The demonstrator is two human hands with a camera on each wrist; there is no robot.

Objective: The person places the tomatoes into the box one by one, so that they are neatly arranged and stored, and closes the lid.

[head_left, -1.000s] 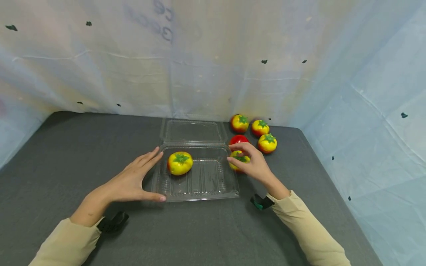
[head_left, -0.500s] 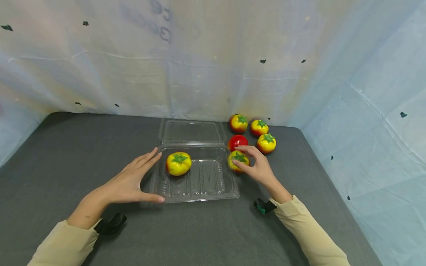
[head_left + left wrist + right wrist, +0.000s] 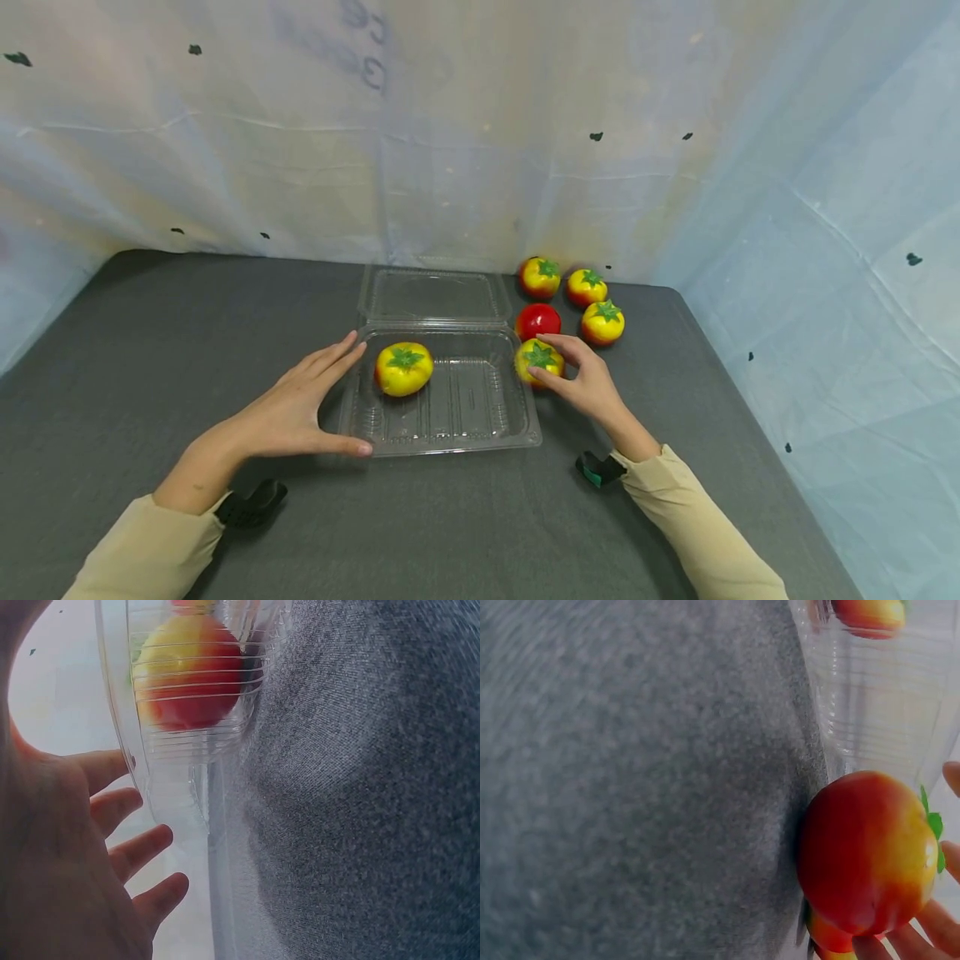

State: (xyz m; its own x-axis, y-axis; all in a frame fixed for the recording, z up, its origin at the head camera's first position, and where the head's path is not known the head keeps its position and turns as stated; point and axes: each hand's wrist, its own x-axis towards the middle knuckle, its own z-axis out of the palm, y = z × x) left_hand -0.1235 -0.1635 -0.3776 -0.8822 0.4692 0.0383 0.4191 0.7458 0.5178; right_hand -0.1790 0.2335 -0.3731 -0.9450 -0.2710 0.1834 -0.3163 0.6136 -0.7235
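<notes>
Here's the yellow-and-red fruit (image 3: 866,851), resting on the grey table (image 3: 480,525) just right of the clear container (image 3: 465,446); whether they touch, I can't tell. It looks smooth, glossy and stiff, probably light and a little slippery, so opposite sides at its widest seem the best hold, clear of the green leaves (image 3: 934,825). The right hand (image 3: 588,383) curves around it, thumb apart from the skin, nothing clamped. Tight at the back: the red fruit (image 3: 538,320) sits close behind, and the container's rim hems the left. Room opens on the near side, over tabletop. Across the way, the left hand (image 3: 300,412) spreads wide at the container's left edge, straight-fingered; that thin plastic looks flimsy, likely to slide or flex if bumped.
</notes>
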